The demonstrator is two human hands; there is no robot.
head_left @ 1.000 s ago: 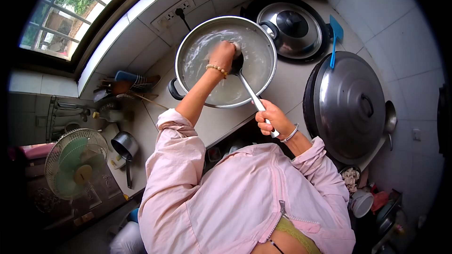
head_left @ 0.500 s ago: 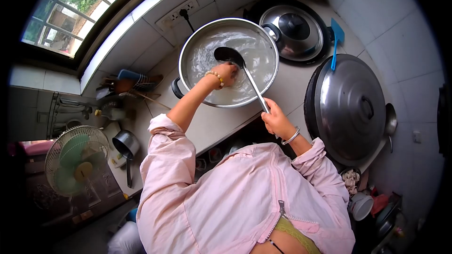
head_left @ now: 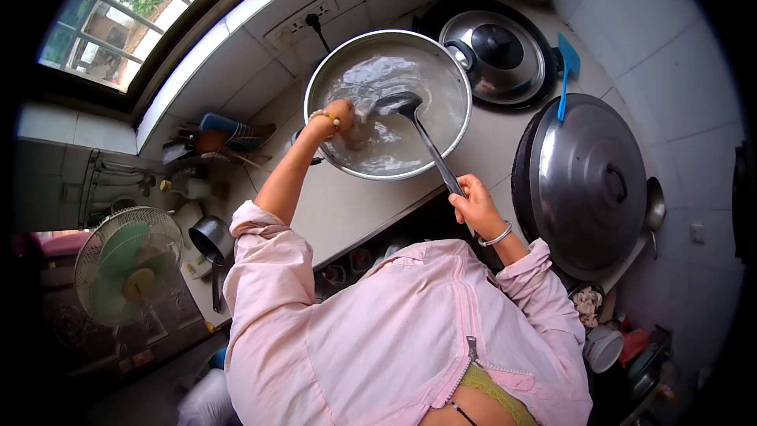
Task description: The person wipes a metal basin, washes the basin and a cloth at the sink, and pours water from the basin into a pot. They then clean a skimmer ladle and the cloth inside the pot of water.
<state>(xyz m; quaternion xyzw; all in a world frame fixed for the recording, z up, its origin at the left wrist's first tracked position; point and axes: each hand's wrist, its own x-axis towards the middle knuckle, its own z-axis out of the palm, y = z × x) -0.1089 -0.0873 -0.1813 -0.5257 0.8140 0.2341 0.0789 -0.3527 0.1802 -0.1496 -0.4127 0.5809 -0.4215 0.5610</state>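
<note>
A large round metal pot [head_left: 467, 114] holds cloudy, rippling water. My right hand [head_left: 473, 203] is closed around the handle of a long metal ladle [head_left: 430, 144], whose bowl sits at the water's surface near the pot's middle. On the pot's left side, my left hand [head_left: 342, 117] reaches into the water just left of the ladle's bowl. Its fingers are smeared by motion and partly under the water, so whether they hold anything is hidden.
Right of the pot lie a lidded pan [head_left: 498, 59] and a big domed metal lid [head_left: 587, 189], with a blue spatula [head_left: 568, 71] at its upper edge. A small saucepan [head_left: 211, 238] and a fan [head_left: 128, 267] are at left. A plug [head_left: 313, 21] is in the wall socket.
My left hand has moved left, away from the ladle's bowl. The ladle's bowl has shifted slightly right and lower, and my right hand has moved a little right and down with the handle.
</note>
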